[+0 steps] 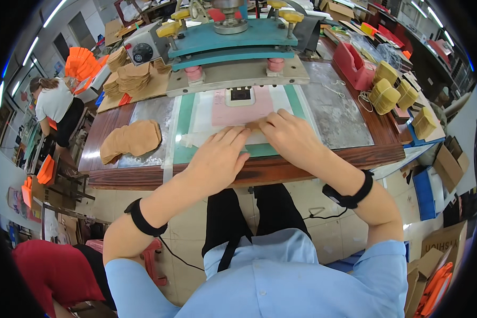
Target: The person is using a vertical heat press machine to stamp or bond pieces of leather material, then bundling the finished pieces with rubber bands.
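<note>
My left hand [218, 157] lies over a white strip [195, 139] on the front of the press bed. Its fingers are stretched out with the thumb apart, and the fingertips reach a small brown piece [254, 126]. From the other side my right hand [289, 133] closes its bent fingers on that piece, which they partly hide. Just beyond lies a pink sheet [226, 113] with a dark square block [240, 95] in a pale frame. Above it stands the raised teal plate [233, 40] of a press. A green board [185, 115] lies beneath.
A fanned stack of brown leather-like pieces [131, 139] lies left of the bed; more brown stacks [132, 78] stand behind it. To the right are a red bin [352, 65] and yellow bundles [384, 95]. A control box with a dial [142, 52] flanks the press. Other people work at left.
</note>
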Demonstrator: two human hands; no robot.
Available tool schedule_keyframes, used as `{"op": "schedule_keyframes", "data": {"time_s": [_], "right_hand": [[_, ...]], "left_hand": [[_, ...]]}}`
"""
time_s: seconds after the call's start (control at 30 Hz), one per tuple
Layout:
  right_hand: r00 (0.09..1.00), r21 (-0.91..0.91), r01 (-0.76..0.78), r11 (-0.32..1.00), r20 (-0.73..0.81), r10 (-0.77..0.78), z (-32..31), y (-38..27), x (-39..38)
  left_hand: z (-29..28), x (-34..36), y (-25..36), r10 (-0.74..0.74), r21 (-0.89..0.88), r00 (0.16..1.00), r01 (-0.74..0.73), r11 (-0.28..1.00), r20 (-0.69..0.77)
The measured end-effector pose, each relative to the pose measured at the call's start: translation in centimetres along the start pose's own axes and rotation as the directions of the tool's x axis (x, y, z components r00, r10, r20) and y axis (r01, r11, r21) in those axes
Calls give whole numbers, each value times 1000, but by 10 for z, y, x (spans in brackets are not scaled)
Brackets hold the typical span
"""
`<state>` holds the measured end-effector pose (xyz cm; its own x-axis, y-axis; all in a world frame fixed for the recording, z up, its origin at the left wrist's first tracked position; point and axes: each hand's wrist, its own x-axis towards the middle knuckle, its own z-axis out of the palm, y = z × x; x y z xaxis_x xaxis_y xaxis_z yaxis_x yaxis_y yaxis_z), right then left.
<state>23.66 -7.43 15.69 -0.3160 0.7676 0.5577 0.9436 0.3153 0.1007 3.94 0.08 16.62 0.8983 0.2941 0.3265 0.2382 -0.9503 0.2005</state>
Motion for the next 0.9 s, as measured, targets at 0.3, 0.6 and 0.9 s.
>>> {"op": "schedule_keyframes", "data": {"time_s": [0.3,0.6,0.9], "right_hand": [[996,21,16,1000,87,-18,32,2,8],[961,115,12,993,273,-43,19,12,18],[897,206,-133,970,441,29,37,31,34]], "left_hand": [[11,5,-28,28,121,998,-33,992,49],[23,28,-71,-122,314,990,95,945,69],[12,45,-60,-169,233,965,121,965,200]]}}
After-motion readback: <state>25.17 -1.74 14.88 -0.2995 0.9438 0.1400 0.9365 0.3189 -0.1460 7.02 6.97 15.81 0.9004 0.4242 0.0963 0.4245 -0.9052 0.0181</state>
